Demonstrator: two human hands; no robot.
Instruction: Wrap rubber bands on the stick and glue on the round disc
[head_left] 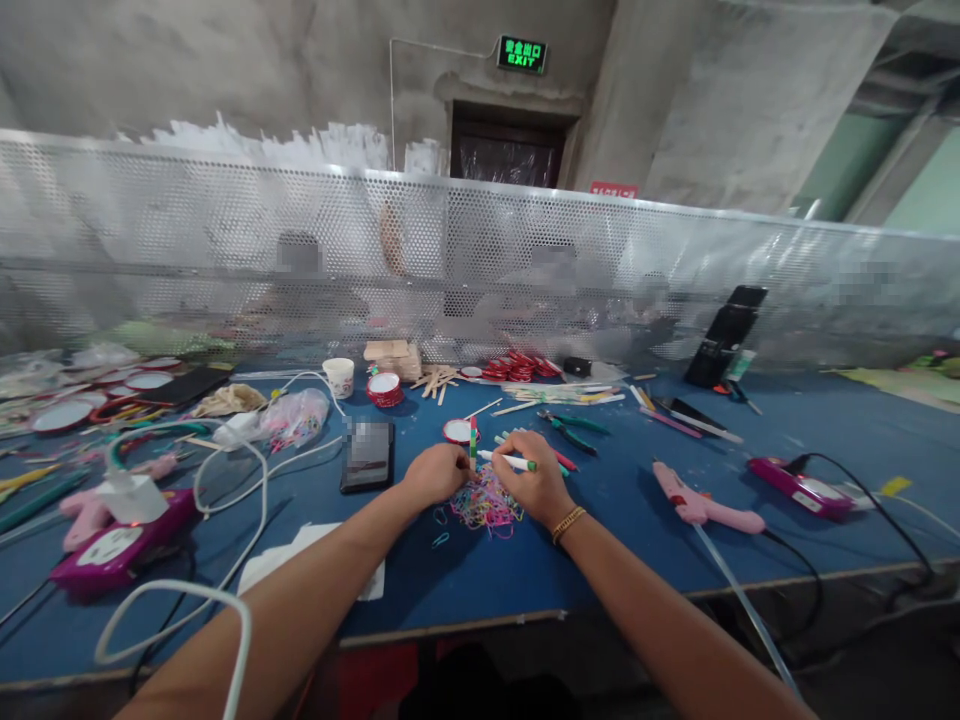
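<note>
My left hand (437,473) pinches a small upright stick (473,438) coloured red, white and green. In my right hand (538,482) is a white marker pen (516,461) with a green end, its other end pointing left toward the stick. Just below both hands lies a loose heap of colourful rubber bands (489,503), and a couple of them lie apart to the left. Behind the stick is a round white disc with a red rim (460,430). More pens (564,462), red and green, are partly hidden behind my right hand.
A phone (367,457) lies left of my hands. Pliers (571,430) and wooden sticks (439,382) are farther back. A pink glue gun (705,505) and purple power strip (799,487) sit at right. White cable (262,500) loops across the left. A perforated metal screen (495,240) stands behind.
</note>
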